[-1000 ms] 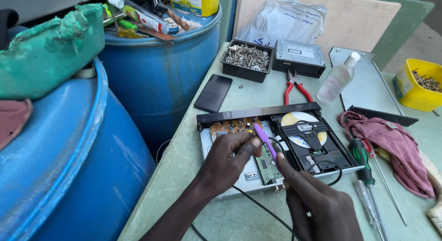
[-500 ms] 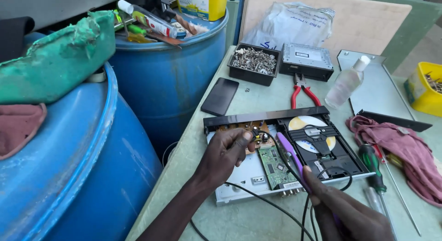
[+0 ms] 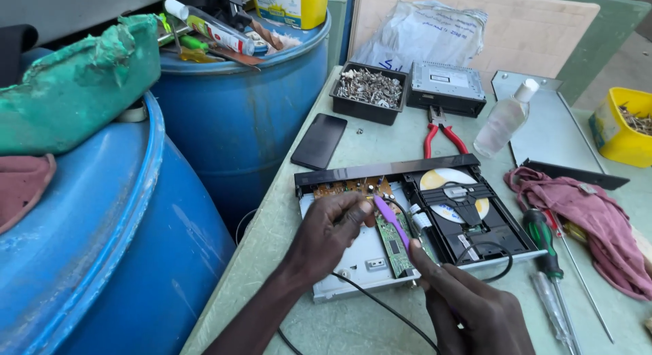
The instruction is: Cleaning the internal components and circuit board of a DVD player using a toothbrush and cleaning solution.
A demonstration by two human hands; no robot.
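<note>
**Two hands at work inside an opened disc player**

Two blue barrels [image 3: 224,124] fill the view from 8 to 11 o'clock; the nearer one carries a green cloth [image 3: 75,83], the farther one bottles, tools and a yellow tub [image 3: 288,5] on its lid. The pale green surface [image 3: 339,321] runs from 6 o'clock up to 1 o'clock.

At the centre of the surface lies the disc player [image 3: 407,219] with its lid off, showing a brown circuit board at 11 o'clock, a narrow green board [image 3: 392,243] in the middle and the disc tray with a disc [image 3: 445,182] at 3 o'clock. A black cable [image 3: 380,307] trails from it toward 6 o'clock.

At 3 o'clock of the player lie a pink rag [image 3: 591,219] and a green-handled screwdriver [image 3: 543,243]. At 12 o'clock sit a black tray of screws [image 3: 370,90], a small black box [image 3: 445,87], red-handled pliers [image 3: 441,138] and a clear bottle [image 3: 502,121]. A black phone [image 3: 319,141] lies at 10 o'clock, a yellow bin [image 3: 625,127] at 2 o'clock.

The left hand [image 3: 329,233] rests on the player's left half, fingers curled, fingertips pinched at the tip of the purple tool [image 3: 390,219]. The right hand [image 3: 468,314], at 5 o'clock, is closed around that tool's lower end, which slants over the green board.
</note>
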